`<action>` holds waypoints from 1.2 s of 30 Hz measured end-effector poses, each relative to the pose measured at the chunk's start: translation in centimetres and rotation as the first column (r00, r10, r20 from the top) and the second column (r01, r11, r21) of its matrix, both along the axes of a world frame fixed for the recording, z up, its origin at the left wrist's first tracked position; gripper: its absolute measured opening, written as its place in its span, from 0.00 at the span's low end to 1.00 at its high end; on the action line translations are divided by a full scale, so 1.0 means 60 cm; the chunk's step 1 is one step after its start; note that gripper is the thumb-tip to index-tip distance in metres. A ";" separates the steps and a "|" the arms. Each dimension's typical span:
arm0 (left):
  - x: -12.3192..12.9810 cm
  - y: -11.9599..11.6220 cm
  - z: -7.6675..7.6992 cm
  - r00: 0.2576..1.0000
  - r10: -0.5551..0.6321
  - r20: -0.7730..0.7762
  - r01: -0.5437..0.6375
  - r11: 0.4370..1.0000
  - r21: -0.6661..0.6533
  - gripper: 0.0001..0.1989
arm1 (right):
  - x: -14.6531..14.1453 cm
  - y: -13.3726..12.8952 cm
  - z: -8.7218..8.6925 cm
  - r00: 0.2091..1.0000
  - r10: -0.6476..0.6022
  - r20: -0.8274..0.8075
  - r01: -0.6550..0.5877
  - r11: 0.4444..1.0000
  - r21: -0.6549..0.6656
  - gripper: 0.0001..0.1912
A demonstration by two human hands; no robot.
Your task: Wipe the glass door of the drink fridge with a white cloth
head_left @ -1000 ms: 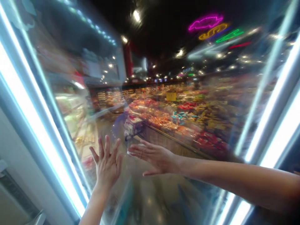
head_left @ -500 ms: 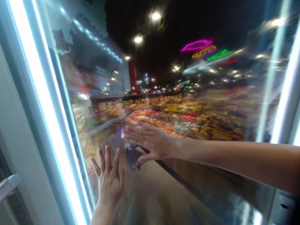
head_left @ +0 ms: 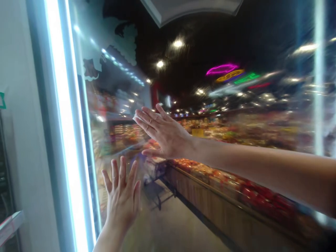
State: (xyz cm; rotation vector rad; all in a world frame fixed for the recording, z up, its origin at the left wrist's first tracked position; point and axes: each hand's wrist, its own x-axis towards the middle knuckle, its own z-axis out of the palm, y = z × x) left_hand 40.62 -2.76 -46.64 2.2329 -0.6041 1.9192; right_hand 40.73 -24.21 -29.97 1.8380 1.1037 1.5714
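My left hand (head_left: 122, 197) rests flat against a clear glass pane (head_left: 147, 231), its fingers spread, holding nothing. Higher up, my right hand (head_left: 168, 134) reaches in from the right with its palm to the same glass. The edge of a white cloth (head_left: 135, 117) shows at its fingertips; the rest is hidden under the fingers. That hand presses the cloth to the pane with the fingers stretched out and the thumb apart.
A bright light tube (head_left: 65, 133) runs down the left frame (head_left: 34, 140), and a second light strip (head_left: 319, 87) stands at the right. Through the glass or reflected in it appear a long produce stand (head_left: 210, 203), a dark cart-like frame (head_left: 157, 192) and coloured neon signs (head_left: 223, 69).
My right hand has moved up the glass with the white cloth, and its fingers now tilt upward. My left hand stays nearly in place. The view has tipped upward and turned a little.
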 end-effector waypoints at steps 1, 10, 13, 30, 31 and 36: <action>0.000 0.005 0.005 1.000 -0.004 0.008 0.004 1.000 0.003 0.41 | 0.001 0.006 0.002 1.000 0.019 -0.005 -0.019 0.999 -0.038 0.53; -0.007 0.042 0.043 0.997 -0.039 0.064 0.040 0.999 -0.008 0.42 | 0.013 0.037 0.090 0.999 0.022 0.036 -0.018 0.996 -0.090 0.51; -0.010 0.047 0.058 0.996 -0.059 0.073 0.060 0.998 -0.023 0.42 | 0.001 0.030 0.070 1.000 0.005 0.030 0.000 0.983 -0.182 0.54; -0.008 -0.165 0.125 0.970 -0.214 0.113 0.203 0.974 0.098 0.39 | -0.044 -0.289 0.005 0.990 -0.136 -0.044 0.128 0.982 -0.141 0.53; -0.010 -0.186 0.131 0.965 -0.232 0.119 0.221 0.970 0.101 0.38 | -0.047 -0.308 0.013 0.990 -0.141 -0.028 0.141 0.990 -0.022 0.52; -0.019 -0.285 0.160 0.950 -0.284 0.125 0.266 0.953 0.148 0.36 | -0.057 -0.397 0.015 0.984 -0.151 -0.092 0.155 0.988 0.030 0.56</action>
